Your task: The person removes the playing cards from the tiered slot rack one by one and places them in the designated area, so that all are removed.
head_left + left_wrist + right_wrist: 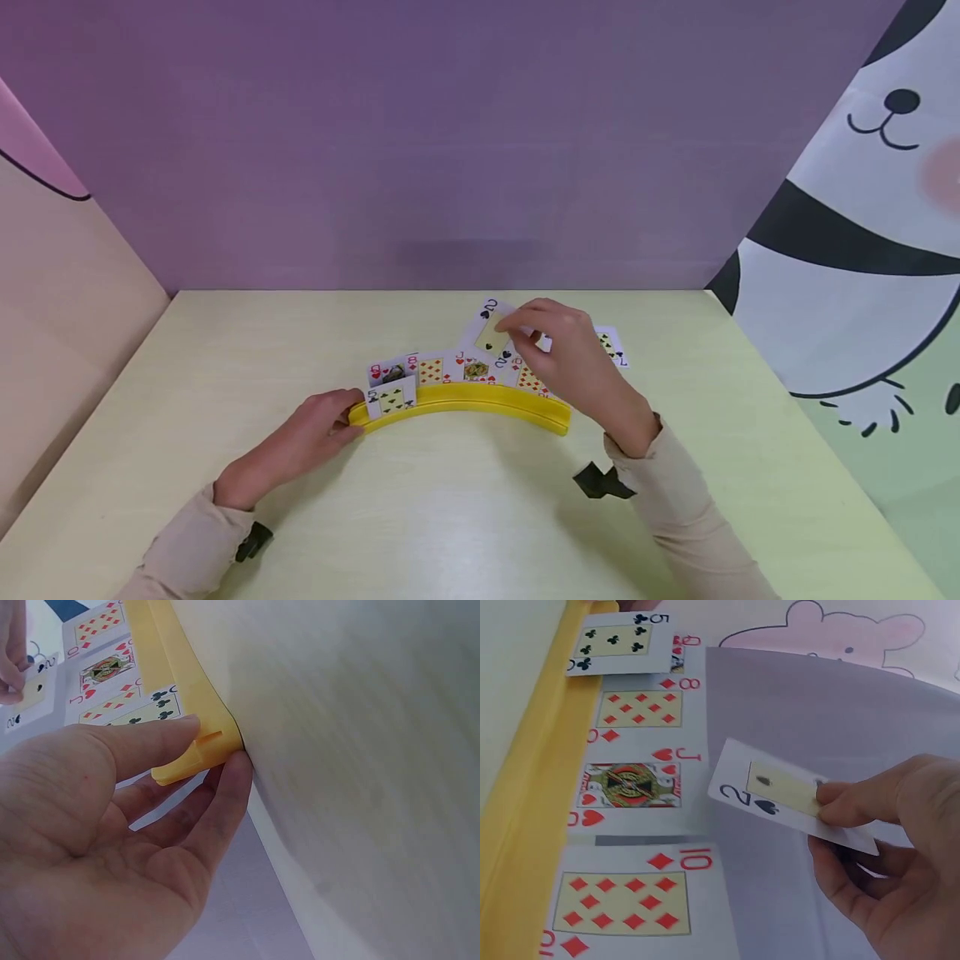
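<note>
A curved yellow card holder (480,398) stands on the table, and my left hand (318,429) grips its left end. In the left wrist view the thumb lies on one side of that end (214,742) and fingertips on the other. Upright in it are the eight of diamonds (641,709), jack of hearts (630,785) and ten of diamonds (626,901). At the left, the five of clubs (615,641) stands in front of a partly covered queen (386,372). My right hand (562,350) pinches the two of spades (780,787) between thumb and fingers, above and behind the row.
Behind my right hand, a card with black pips (611,343) lies on the table (262,342), partly hidden by the hand. A purple panel (450,167) closes off the back edge, with printed side panels (840,250) at left and right.
</note>
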Demonstrator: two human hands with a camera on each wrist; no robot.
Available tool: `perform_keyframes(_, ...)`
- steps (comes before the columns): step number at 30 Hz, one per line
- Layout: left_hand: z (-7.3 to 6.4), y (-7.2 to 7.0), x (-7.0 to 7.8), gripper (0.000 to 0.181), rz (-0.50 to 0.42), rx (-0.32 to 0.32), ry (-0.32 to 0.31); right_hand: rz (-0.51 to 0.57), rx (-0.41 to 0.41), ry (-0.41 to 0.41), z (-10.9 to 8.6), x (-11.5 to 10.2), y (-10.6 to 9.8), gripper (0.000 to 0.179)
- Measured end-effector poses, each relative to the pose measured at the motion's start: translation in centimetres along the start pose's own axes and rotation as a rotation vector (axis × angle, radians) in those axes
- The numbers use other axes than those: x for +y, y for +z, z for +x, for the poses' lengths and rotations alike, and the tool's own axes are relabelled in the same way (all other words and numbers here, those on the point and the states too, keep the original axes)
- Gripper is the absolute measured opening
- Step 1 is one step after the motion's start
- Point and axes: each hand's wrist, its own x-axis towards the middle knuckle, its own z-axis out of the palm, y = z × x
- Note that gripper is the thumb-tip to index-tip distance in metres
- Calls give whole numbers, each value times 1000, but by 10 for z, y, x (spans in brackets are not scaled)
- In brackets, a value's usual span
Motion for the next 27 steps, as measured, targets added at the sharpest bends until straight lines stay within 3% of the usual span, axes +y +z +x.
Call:
perform_keyframes(6, -1, -1, 0, 32, 6, 3, 13, -47, 111, 41, 0, 9, -13, 17)
perform_keyframes(15, -1, -1, 0, 32, 0, -1, 20, -55, 204, 154, -2, 27, -34, 16)
perform_keyframes(27, -1, -1, 0, 31, -7, -2, 18, -141, 316, 186, -9, 69, -53, 14)
